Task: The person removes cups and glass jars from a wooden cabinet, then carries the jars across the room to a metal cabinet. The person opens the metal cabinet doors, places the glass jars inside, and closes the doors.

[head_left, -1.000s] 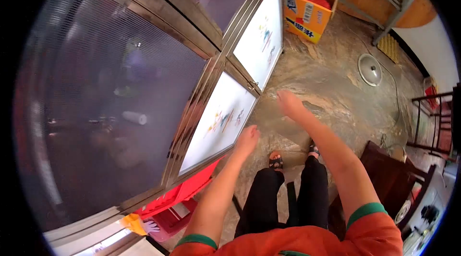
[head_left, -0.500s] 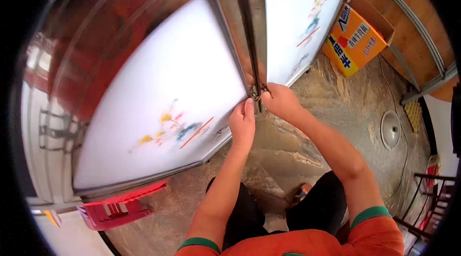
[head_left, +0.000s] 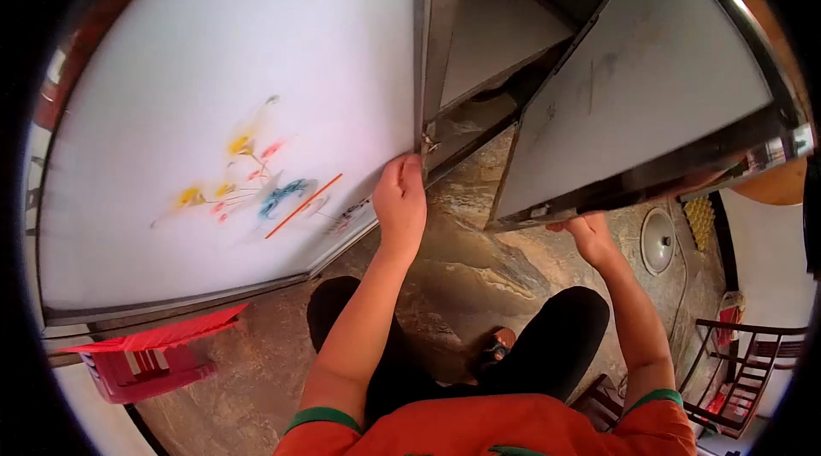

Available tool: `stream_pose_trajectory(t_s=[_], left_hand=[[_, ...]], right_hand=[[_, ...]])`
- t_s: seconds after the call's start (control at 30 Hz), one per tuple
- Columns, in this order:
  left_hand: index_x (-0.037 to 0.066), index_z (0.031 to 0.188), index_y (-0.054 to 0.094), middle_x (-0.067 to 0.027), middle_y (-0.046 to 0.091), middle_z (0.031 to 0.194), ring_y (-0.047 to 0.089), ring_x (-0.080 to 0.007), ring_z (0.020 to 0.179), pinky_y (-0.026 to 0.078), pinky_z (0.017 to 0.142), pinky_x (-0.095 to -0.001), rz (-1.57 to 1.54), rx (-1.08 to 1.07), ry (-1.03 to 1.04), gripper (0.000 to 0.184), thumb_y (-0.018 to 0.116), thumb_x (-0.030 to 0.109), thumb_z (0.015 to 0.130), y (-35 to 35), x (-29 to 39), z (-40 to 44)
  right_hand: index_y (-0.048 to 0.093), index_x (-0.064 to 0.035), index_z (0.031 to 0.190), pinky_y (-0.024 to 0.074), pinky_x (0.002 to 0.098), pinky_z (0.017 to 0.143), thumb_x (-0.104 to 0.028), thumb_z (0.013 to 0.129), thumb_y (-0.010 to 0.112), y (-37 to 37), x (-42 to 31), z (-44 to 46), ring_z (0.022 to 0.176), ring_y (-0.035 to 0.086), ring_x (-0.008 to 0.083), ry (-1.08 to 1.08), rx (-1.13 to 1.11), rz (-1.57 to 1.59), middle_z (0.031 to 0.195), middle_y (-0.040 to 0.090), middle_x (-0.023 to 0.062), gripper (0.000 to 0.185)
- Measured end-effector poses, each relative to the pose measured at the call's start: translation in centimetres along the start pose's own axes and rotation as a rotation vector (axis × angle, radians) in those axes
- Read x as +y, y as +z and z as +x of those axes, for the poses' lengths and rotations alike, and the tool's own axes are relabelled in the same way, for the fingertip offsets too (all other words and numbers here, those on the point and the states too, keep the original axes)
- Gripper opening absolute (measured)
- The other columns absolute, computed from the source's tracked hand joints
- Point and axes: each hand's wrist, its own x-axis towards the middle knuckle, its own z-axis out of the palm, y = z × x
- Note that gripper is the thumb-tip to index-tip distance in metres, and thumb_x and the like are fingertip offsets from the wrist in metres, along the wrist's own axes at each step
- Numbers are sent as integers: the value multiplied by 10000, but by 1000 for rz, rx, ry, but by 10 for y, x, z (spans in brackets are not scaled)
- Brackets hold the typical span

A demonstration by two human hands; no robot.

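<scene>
A white cabinet door (head_left: 308, 45) printed with flowers fills the left of the head view and stands closed. My left hand (head_left: 400, 208) is closed on its metal-framed edge, just below a small latch (head_left: 429, 138). To the right, the other cabinet door (head_left: 641, 105) is swung outward, its greyish face tilted towards me. My right hand (head_left: 592, 239) grips this door at its lower edge, with some fingertips hidden behind the frame. Between the two doors the dark cabinet interior shows, with a pale shelf panel (head_left: 496, 41) inside.
A red plastic stool (head_left: 150, 370) stands at lower left. On the stone-patterned floor (head_left: 231, 379) at right lie a round lid (head_left: 658, 240) and a yellow egg tray (head_left: 699, 223). A dark wooden chair (head_left: 744, 370) is at lower right.
Both hands were together at the latch between the doors. My right hand has moved right, pulling the right door open; my left hand stays at the left door. The orange box is now hidden.
</scene>
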Motion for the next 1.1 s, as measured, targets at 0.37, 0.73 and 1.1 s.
stream_pose_trajectory(t_s=[0.37, 0.73, 1.1], left_hand=[[20, 1237, 496, -166, 552, 1198, 528, -309, 1102, 405, 932, -380, 214, -905, -494, 443, 405, 341, 945, 70, -96, -106], [59, 1301, 442, -135, 504, 1267, 493, -292, 1151, 404, 935, -388, 231, -1174, -456, 533, 369, 444, 939, 109, -95, -119], [47, 1286, 455, -120, 516, 1262, 530, -253, 1110, 425, 909, -345, 80, -983, -476, 474, 457, 352, 924, 105, -65, -71]], right_hand=[[497, -46, 909, 480, 336, 594, -417, 891, 471, -69, 103, -52, 702, 555, 207, 64, 489, 558, 812, 543, 75, 373], [483, -96, 1173, 474, 385, 715, -156, 885, 512, -179, 147, -42, 923, 525, 214, 343, 625, 637, 1111, 521, 52, 295], [584, -150, 865, 443, 401, 730, -351, 836, 555, -196, 140, -27, 734, 543, 207, 468, 730, 853, 769, 565, 15, 205]])
